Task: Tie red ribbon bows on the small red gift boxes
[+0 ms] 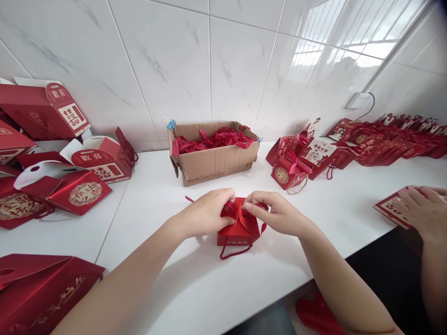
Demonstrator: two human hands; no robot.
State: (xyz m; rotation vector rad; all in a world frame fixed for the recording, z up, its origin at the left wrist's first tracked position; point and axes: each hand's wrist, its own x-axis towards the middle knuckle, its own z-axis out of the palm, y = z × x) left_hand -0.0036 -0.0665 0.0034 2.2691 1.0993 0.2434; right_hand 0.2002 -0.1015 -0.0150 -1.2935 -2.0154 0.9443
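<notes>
A small shiny red gift box (233, 238) with overlapping rounded top flaps stands before me on the white table. Its twisted red cord handle (235, 256) hangs down the near side. My left hand (209, 211) is closed at the box's left flap, thumb and fingers gripping it. Behind that hand a thin end of red ribbon (189, 198) sticks out to the left. My right hand (275, 213) is closed in a pinch over the right flap, with a dark red ribbon end (263, 228) hanging beside it. The ribbon's middle is hidden by the fingers.
Behind the box stands a cardboard box (216, 165) full of red ribbons (216, 139). Red gift boxes (84, 193) crowd the left; a bow-tied box (288, 173) and several more (377, 144) line the right. Another person's hand (422, 209) rests on a flat red box at right.
</notes>
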